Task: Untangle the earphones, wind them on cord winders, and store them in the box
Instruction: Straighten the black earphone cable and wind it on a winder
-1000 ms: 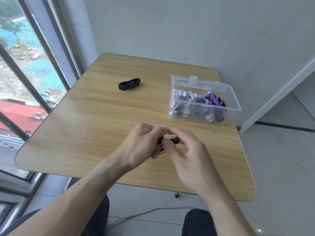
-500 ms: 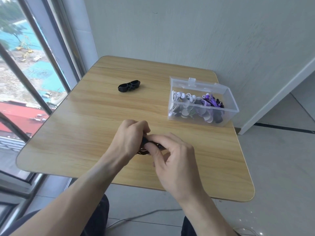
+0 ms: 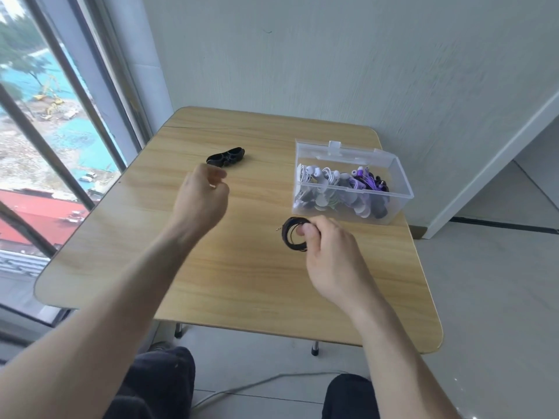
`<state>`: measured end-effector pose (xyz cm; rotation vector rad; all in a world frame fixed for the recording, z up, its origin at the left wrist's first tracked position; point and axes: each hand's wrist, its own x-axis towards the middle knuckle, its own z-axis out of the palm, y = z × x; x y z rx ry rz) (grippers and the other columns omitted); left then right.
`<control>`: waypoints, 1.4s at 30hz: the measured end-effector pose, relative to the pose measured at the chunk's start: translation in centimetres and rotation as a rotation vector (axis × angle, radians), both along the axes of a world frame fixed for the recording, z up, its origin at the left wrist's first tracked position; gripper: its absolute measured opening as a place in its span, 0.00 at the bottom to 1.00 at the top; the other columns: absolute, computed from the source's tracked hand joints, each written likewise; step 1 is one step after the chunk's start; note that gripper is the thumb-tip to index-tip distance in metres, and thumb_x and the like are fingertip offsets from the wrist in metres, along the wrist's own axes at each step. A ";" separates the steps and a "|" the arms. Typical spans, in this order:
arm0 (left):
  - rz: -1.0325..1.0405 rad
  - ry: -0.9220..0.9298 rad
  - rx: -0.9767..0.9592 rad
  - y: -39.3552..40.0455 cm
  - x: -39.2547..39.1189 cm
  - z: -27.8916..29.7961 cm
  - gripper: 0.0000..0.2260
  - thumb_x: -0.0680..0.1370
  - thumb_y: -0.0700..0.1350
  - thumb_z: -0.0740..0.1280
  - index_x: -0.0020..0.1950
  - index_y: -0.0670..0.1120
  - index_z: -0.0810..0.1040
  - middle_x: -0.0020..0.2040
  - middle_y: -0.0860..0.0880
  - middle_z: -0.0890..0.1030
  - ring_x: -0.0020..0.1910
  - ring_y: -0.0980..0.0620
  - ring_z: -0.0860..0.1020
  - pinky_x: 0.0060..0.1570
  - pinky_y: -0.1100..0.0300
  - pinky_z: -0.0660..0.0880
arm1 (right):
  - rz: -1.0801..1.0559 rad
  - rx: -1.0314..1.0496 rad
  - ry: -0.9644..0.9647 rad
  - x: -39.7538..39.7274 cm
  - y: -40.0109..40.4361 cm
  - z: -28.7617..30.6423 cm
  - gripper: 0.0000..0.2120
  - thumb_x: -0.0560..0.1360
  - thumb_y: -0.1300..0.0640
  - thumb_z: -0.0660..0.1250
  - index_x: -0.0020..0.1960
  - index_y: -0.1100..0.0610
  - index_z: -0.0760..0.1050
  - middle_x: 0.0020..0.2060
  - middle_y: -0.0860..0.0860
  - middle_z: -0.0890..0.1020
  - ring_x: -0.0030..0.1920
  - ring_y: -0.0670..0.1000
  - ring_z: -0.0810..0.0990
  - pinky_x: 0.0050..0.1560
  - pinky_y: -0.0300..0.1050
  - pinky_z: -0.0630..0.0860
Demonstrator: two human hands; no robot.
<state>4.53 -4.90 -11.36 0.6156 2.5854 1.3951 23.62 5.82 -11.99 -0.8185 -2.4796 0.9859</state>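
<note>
Earphones (image 3: 341, 189) on winders fill the clear box (image 3: 402, 204)

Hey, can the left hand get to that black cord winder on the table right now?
Probably yes. The left hand holds nothing and hovers just short of the black cord winder, with only bare table between them.

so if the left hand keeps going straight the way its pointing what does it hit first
Most likely the black cord winder on the table. The left hand, loosely curled and holding nothing, points away from the person toward it, with nothing visible between them. How high the hand is above the table is unclear, so it could pass over it.
</note>
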 end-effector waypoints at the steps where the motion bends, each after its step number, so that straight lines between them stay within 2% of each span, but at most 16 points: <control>1: 0.000 0.083 -0.075 0.6 -1.8 -0.2 0.15 0.79 0.39 0.61 0.65 0.45 0.73 0.61 0.47 0.76 0.61 0.46 0.75 0.61 0.49 0.73 | -0.005 -0.011 0.006 0.1 0.3 0.2 0.13 0.85 0.56 0.55 0.54 0.56 0.78 0.51 0.52 0.81 0.51 0.53 0.76 0.46 0.39 0.64; 5: -0.118 0.265 -0.383 3.7 -6.7 -0.7 0.31 0.76 0.36 0.60 0.79 0.49 0.58 0.76 0.45 0.62 0.73 0.42 0.61 0.70 0.47 0.61 | 0.020 -0.039 0.008 0.4 0.4 0.5 0.12 0.85 0.55 0.56 0.54 0.54 0.78 0.50 0.50 0.81 0.47 0.51 0.75 0.42 0.38 0.62; 8: -0.243 0.263 -0.547 5.5 -8.8 -1.3 0.35 0.77 0.39 0.61 0.81 0.55 0.52 0.80 0.50 0.56 0.78 0.45 0.54 0.72 0.44 0.55 | 0.080 -0.050 -0.017 0.4 -0.2 0.3 0.12 0.85 0.54 0.55 0.54 0.54 0.78 0.51 0.50 0.80 0.50 0.50 0.77 0.47 0.40 0.67; 12: -0.234 0.314 -0.582 6.3 -9.7 -2.2 0.22 0.79 0.44 0.65 0.73 0.49 0.69 0.69 0.43 0.69 0.67 0.42 0.67 0.65 0.47 0.62 | 0.147 -0.027 -0.043 0.4 -0.5 0.2 0.13 0.85 0.53 0.56 0.54 0.56 0.78 0.50 0.49 0.79 0.51 0.50 0.76 0.52 0.44 0.72; 15: -0.217 0.336 -0.574 6.0 -9.1 -2.3 0.13 0.80 0.42 0.66 0.64 0.43 0.73 0.63 0.41 0.71 0.59 0.42 0.71 0.57 0.50 0.69 | 0.168 -0.019 -0.040 0.4 -0.5 0.4 0.13 0.85 0.53 0.56 0.55 0.55 0.78 0.49 0.48 0.78 0.49 0.49 0.75 0.51 0.42 0.71; 17: -0.240 0.294 -0.531 5.4 -8.0 -1.9 0.12 0.80 0.40 0.65 0.63 0.41 0.72 0.61 0.43 0.72 0.53 0.46 0.71 0.50 0.54 0.69 | 0.173 -0.010 -0.027 0.5 -0.5 0.5 0.12 0.85 0.53 0.56 0.55 0.55 0.78 0.48 0.48 0.78 0.49 0.49 0.76 0.50 0.41 0.71; 20: -0.300 0.139 -0.386 3.9 -5.0 -0.3 0.10 0.81 0.41 0.62 0.63 0.43 0.71 0.55 0.45 0.76 0.46 0.48 0.74 0.39 0.57 0.70 | 0.154 -0.002 0.008 0.7 -0.2 0.5 0.12 0.84 0.54 0.57 0.55 0.55 0.79 0.48 0.48 0.78 0.47 0.47 0.76 0.45 0.31 0.69; 24: -0.386 -0.379 0.100 0.6 -0.2 1.4 0.07 0.83 0.37 0.58 0.58 0.41 0.73 0.46 0.39 0.83 0.41 0.44 0.78 0.35 0.55 0.73 | 0.138 -0.045 0.043 0.9 0.0 0.4 0.10 0.84 0.54 0.58 0.52 0.53 0.78 0.42 0.42 0.75 0.41 0.43 0.76 0.40 0.28 0.67; 26: -0.392 -0.520 0.269 -0.8 1.6 1.5 0.09 0.83 0.38 0.57 0.55 0.40 0.77 0.43 0.40 0.83 0.43 0.43 0.79 0.35 0.54 0.72 | 0.139 -0.067 0.079 0.8 -0.1 0.5 0.09 0.84 0.55 0.58 0.49 0.49 0.76 0.38 0.41 0.75 0.39 0.43 0.77 0.38 0.29 0.67; 28: -0.378 -0.562 0.365 -2.4 3.0 1.0 0.13 0.84 0.43 0.58 0.51 0.40 0.81 0.40 0.40 0.81 0.41 0.42 0.77 0.37 0.51 0.70 | 0.140 -0.115 0.118 0.8 -0.3 0.5 0.09 0.84 0.54 0.59 0.48 0.49 0.76 0.36 0.43 0.77 0.38 0.45 0.78 0.38 0.32 0.70; 29: -0.378 -0.553 0.384 -3.0 3.5 0.7 0.15 0.84 0.46 0.58 0.49 0.42 0.82 0.39 0.40 0.79 0.39 0.43 0.75 0.37 0.51 0.69 | 0.141 -0.154 0.135 0.8 -0.3 0.6 0.10 0.84 0.54 0.59 0.49 0.51 0.78 0.36 0.45 0.78 0.37 0.46 0.79 0.39 0.38 0.74; 31: -0.404 -0.480 0.343 -4.3 4.5 0.1 0.17 0.85 0.50 0.57 0.48 0.44 0.83 0.37 0.43 0.78 0.35 0.47 0.72 0.36 0.55 0.69 | 0.150 -0.256 0.153 0.9 -0.6 0.6 0.11 0.84 0.54 0.59 0.51 0.53 0.80 0.38 0.48 0.81 0.35 0.46 0.79 0.40 0.46 0.77; 35: -0.445 -0.402 0.301 -4.4 5.3 0.0 0.19 0.83 0.55 0.56 0.51 0.40 0.77 0.38 0.53 0.77 0.38 0.54 0.74 0.35 0.61 0.70 | 0.198 -0.450 0.222 0.9 -1.4 0.9 0.11 0.84 0.58 0.60 0.52 0.54 0.82 0.38 0.45 0.81 0.33 0.46 0.77 0.36 0.41 0.75; 38: -0.473 -0.412 0.281 -3.7 5.0 0.5 0.21 0.77 0.60 0.64 0.52 0.41 0.76 0.37 0.51 0.76 0.38 0.50 0.71 0.35 0.60 0.69 | 0.186 -0.555 0.302 0.7 -1.9 1.2 0.10 0.83 0.58 0.61 0.54 0.55 0.82 0.39 0.45 0.82 0.33 0.46 0.76 0.36 0.39 0.75; 40: -0.492 -0.431 0.297 -3.5 4.8 0.4 0.17 0.76 0.56 0.70 0.52 0.43 0.76 0.36 0.49 0.75 0.37 0.48 0.69 0.34 0.56 0.67 | 0.195 -0.589 0.340 0.5 -1.9 1.3 0.11 0.81 0.55 0.62 0.55 0.55 0.82 0.38 0.48 0.81 0.33 0.47 0.76 0.36 0.41 0.75; 42: -0.512 -0.442 0.298 -3.5 4.8 0.2 0.14 0.73 0.50 0.70 0.51 0.42 0.76 0.36 0.47 0.75 0.35 0.48 0.68 0.34 0.54 0.66 | 0.213 -0.609 0.360 0.5 -1.8 1.2 0.13 0.79 0.53 0.63 0.55 0.56 0.83 0.36 0.52 0.79 0.33 0.48 0.74 0.36 0.41 0.74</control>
